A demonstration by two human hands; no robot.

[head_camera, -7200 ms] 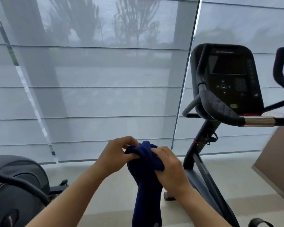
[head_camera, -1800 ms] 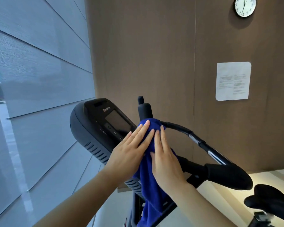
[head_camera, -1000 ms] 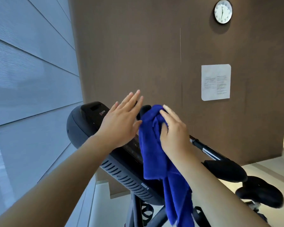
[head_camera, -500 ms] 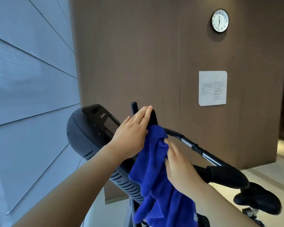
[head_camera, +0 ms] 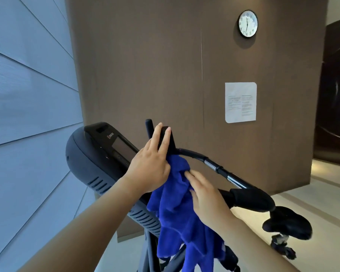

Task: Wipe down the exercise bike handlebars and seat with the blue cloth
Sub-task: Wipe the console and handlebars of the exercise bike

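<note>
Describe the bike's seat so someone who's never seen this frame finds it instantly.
Start at the brown panelled wall with the white paper notice, then go down and right from the notice. The black rounded saddle sits there, just past the black padded handlebar grip. Unlike that tubular grip, it is a broad, lumpy pad standing apart from it.

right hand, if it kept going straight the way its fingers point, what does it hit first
The blue cloth: fingertips of the right hand touch its bunched top. Beyond that probably the left hand, though depth is unclear.
</note>
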